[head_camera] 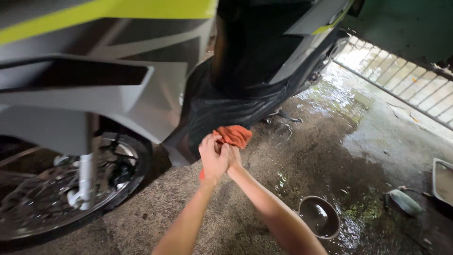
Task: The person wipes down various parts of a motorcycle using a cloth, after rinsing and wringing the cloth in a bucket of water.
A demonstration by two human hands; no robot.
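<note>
Both my hands are clasped together around an orange cloth (pixel 234 135) in front of a scooter. My left hand (pixel 212 157) wraps the near part of the cloth; my right hand (pixel 233 155) presses against it from the right, fingers closed on the same cloth. The cloth's loose end sticks up above my hands, close to the scooter's black lower panel (pixel 222 106). The scooter's grey and yellow-green front fairing (pixel 94 71) fills the upper left.
The scooter's front wheel (pixel 61 189) with its disc stands at lower left. A round dark basin (pixel 319 216) holding water sits on the wet concrete at lower right. A metal gate (pixel 406 80) runs along the upper right; a pale tray edge (pixel 442 182) is at the far right.
</note>
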